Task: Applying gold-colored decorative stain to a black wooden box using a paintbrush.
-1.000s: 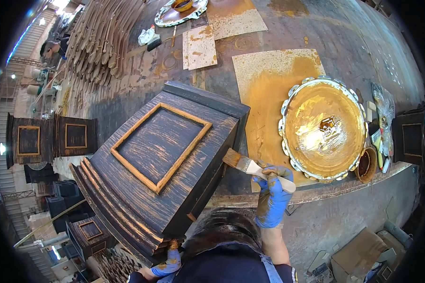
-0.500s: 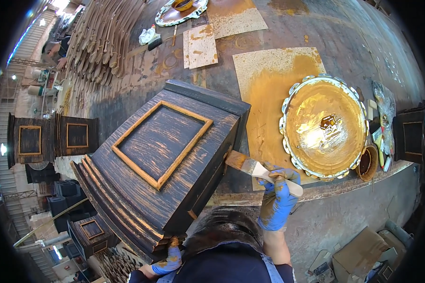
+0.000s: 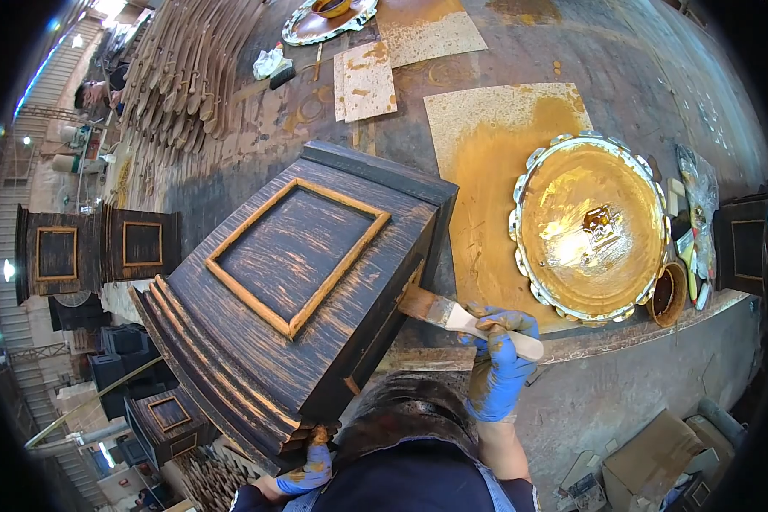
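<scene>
My right hand (image 3: 499,358), in a stained blue glove, grips a wide paint brush (image 3: 452,317) whose bristles touch the side of a black distressed wooden cabinet (image 3: 299,290) near a gold-coloured moulding. The cabinet lies tilted, with a gold-coloured raised square frame (image 3: 341,263) on its upper face. My left hand (image 3: 311,465), also gloved in blue, holds the cabinet's stepped lower moulding at the bottom of the view. A large round tray (image 3: 589,171) with a scalloped pale rim and glossy ochre inside rests on a stained board (image 3: 478,154), beside a small brown bucket (image 3: 666,299).
More black cabinets (image 3: 55,243) stand left and right. Stacked curved wooden pieces (image 3: 179,77) lie upper left, with a partly hidden person (image 3: 94,94) beyond. Small boards (image 3: 363,81), a second tray (image 3: 307,26) and bagged brushes (image 3: 700,213) are on the table. Cardboard (image 3: 648,461) lies lower right.
The brush and my right hand moved slightly right, then the bristles dipped a little along the cabinet's side. The whole view shifted slightly. The person at upper left changed posture.
</scene>
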A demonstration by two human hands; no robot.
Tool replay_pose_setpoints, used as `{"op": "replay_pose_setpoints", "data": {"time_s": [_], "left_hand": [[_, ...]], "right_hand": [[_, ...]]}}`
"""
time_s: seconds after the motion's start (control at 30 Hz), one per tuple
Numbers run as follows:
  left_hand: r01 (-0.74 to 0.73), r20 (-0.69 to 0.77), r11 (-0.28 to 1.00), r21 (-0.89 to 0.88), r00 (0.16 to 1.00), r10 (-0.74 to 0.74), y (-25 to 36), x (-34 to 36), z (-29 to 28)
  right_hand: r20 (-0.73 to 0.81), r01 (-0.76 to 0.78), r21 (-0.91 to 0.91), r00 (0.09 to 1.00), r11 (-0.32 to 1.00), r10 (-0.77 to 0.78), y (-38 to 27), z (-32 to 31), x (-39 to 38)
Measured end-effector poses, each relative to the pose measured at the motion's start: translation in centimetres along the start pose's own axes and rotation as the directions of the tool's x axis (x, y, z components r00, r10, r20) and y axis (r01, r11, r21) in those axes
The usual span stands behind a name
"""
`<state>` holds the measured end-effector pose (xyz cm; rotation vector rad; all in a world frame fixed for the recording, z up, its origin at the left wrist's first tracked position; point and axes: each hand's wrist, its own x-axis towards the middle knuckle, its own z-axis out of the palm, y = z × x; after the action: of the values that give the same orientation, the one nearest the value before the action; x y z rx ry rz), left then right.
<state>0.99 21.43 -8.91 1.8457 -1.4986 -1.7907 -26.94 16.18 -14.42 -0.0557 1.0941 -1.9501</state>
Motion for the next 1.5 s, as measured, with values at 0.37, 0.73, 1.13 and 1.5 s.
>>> {"op": "replay_pose_setpoints", "data": {"time_s": [0.37,0.73,1.13,1.5], "left_hand": [[-0.005,-0.039,1.000,-0.027,0.999,0.004,-0.7,0.3,0.0],[0.010,-0.068,0.997,-0.078,0.998,-0.015,-0.5,0.0,-0.1],[-0.004,-0.228,0.985,-0.173,0.973,-0.036,0.7,0.9,1.1],[-0.484,-0.289,0.851,0.202,0.801,0.524,6.5,1.4,2.9]], "right_hand": [[0.003,0.040,0.005,0.999,0.999,-0.040,-0.6,-0.2,-0.8],[0.018,0.103,-0.095,0.995,0.990,-0.101,-0.7,0.0,-2.3],[0.080,0.070,-0.121,0.995,0.990,-0.061,-0.8,0.4,-3.0],[0.156,0.154,-0.209,0.980,0.966,-0.123,-1.1,0.2,-4.2]]}}
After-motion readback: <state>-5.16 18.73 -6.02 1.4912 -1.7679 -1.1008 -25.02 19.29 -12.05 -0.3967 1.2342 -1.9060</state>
